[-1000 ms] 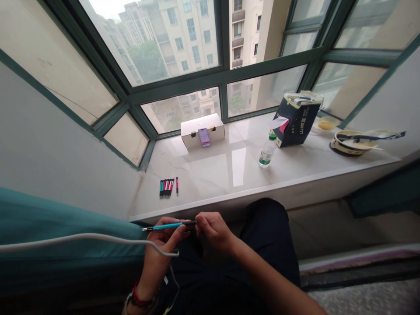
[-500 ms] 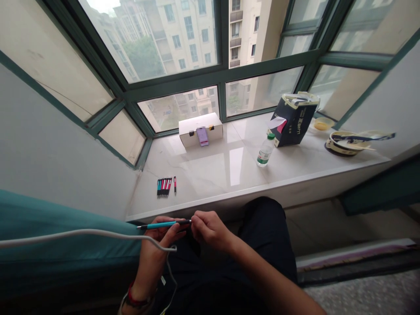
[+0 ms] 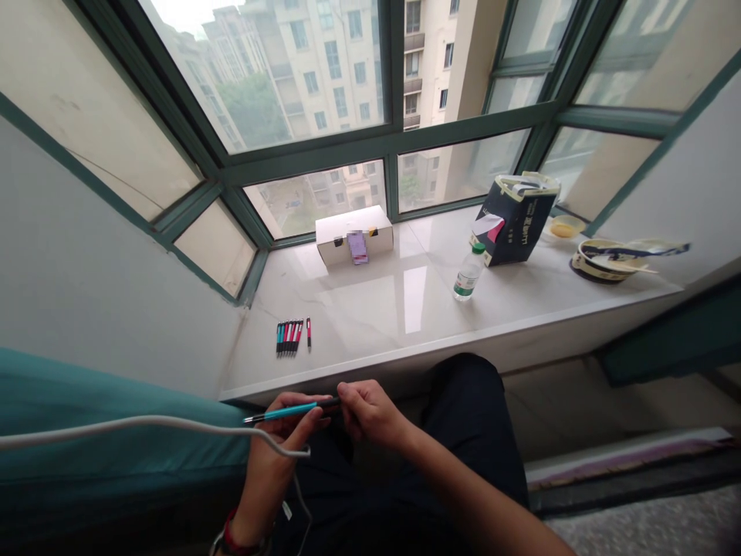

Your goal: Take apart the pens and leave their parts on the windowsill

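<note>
A turquoise pen (image 3: 289, 411) with a black grip lies almost level across my left hand (image 3: 288, 430), the thumb pressing it against the fingers. My right hand (image 3: 369, 411) pinches the black end of the same pen, its fingers covering the tip. Both hands are above my lap, just in front of the sill's edge. Beyond them on the sill, a row of several turquoise, red and white pens (image 3: 288, 338) lies side by side. A single red pen (image 3: 309, 334) rests a little to the right of that row.
A white box (image 3: 333, 232) stands by the window on the marble sill (image 3: 382, 320). Farther right are a green-capped bottle (image 3: 468, 274), a dark paper bag (image 3: 515, 224) and a food bowl (image 3: 607, 261). A white cable (image 3: 144, 423) crosses the left side, over my left wrist.
My right hand has slid slightly onto the pen's black end, covering the tip that showed before. The pen now tilts a little more, and the whole view has shifted slightly.
</note>
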`<state>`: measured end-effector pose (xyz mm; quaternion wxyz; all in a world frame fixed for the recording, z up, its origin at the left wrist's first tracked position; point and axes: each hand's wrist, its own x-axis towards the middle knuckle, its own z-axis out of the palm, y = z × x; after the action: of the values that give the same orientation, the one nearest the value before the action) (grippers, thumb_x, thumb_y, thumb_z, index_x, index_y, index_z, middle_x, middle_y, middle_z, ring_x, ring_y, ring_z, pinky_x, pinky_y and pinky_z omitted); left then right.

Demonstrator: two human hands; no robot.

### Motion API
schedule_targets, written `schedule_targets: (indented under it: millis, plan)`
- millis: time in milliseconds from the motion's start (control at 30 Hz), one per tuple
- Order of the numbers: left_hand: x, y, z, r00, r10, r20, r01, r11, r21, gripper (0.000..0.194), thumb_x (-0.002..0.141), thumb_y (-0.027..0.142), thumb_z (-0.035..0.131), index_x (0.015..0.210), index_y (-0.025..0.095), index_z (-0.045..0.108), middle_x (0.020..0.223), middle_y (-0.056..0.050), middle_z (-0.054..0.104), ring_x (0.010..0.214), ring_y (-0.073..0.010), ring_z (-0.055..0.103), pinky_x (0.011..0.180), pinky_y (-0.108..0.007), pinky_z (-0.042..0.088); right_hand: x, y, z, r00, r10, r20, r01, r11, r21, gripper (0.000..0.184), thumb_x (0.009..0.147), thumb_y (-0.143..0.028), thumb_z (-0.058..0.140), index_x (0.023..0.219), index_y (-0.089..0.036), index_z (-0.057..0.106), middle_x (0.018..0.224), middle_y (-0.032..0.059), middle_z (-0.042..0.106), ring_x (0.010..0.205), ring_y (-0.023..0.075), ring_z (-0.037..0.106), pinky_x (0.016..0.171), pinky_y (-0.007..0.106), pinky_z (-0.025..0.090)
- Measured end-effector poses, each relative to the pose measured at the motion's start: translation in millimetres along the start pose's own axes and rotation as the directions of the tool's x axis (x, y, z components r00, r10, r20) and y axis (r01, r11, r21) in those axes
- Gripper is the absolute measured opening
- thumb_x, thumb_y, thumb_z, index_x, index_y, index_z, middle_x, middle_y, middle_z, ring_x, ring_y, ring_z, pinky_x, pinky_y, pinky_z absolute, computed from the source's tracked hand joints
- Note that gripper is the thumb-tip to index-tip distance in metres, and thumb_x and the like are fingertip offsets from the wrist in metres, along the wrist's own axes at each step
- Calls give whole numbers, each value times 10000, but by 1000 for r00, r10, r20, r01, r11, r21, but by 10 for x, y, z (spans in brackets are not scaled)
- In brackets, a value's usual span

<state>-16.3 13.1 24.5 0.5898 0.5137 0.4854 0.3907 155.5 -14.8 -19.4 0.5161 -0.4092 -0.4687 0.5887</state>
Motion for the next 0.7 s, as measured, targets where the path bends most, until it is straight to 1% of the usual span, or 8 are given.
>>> schedule_targets:
  millis: [67, 167, 267, 333, 433, 567, 633, 700]
  plan:
    - [21, -39, -41, 1000, -13, -14, 12, 998, -55, 387, 661, 332, 856, 964, 169, 678, 1035, -115, 765, 940, -315, 735, 794, -403, 637, 2, 13, -3, 998, -27, -60, 26, 1000, -16, 603, 976, -617, 364, 566, -192, 484, 427, -31, 452, 378, 87, 405, 430, 217, 321]
    - [68, -102, -93, 996, -19, -89, 2, 983, -184, 356, 677, 325, 847, 952, 167, 685, 1035, -93, 764, 946, -282, 736, 819, -384, 634, -30, -6, -17, 978, -123, -166, 97, 983, -158, 539, 974, -584, 416, 630, -183, 523, 482, -28, 491, 439, 88, 450, 476, 211, 341]
    - [116, -144, -111, 987, -57, -150, 12, 959, -284, 326, 679, 308, 847, 933, 177, 690, 965, -55, 772, 921, -247, 743, 818, -358, 636, -70, -15, -3, 967, -176, -183, 132, 964, -231, 510, 966, -560, 460, 643, -175, 545, 517, -18, 519, 482, 91, 473, 504, 213, 344]
    - [132, -148, -95, 986, -74, -149, 25, 951, -308, 341, 685, 302, 845, 966, 187, 688, 952, -49, 773, 926, -249, 743, 802, -353, 640, -77, 4, 32, 971, -132, -200, 104, 984, -144, 520, 961, -566, 467, 628, -173, 537, 495, -20, 507, 456, 87, 459, 482, 213, 331]
    - [125, -119, -52, 991, -28, -129, -9, 961, -278, 419, 698, 293, 836, 1073, 204, 672, 994, -61, 771, 978, -263, 731, 820, -354, 637, -55, 65, 94, 984, 21, -177, 7, 987, 160, 545, 953, -593, 456, 600, -180, 499, 420, -36, 454, 368, 82, 414, 412, 212, 303]
    - [81, -51, -34, 997, 26, -72, -40, 979, -198, 569, 697, 306, 832, 1215, 222, 612, 1029, -84, 768, 1039, -295, 710, 866, -403, 625, -31, 144, 117, 988, 153, -8, -127, 851, 510, 506, 930, -581, 496, 599, -203, 434, 378, -71, 372, 314, 79, 347, 349, 202, 245]
    - [60, -16, -51, 998, 31, -46, -38, 987, -157, 601, 681, 323, 839, 1223, 216, 600, 1034, -102, 768, 1043, -319, 706, 864, -436, 624, -42, 162, 101, 976, 190, 106, -216, 799, 561, 492, 932, -573, 482, 604, -216, 398, 380, -82, 338, 312, 81, 324, 345, 203, 233]
    - [49, 12, -74, 999, 36, -41, -41, 993, -111, 609, 666, 325, 849, 1208, 215, 595, 1028, -107, 770, 1035, -326, 708, 861, -442, 624, -72, 157, 85, 973, 199, 119, -232, 850, 474, 501, 946, -585, 435, 611, -213, 415, 402, -67, 372, 331, 89, 353, 364, 212, 267]
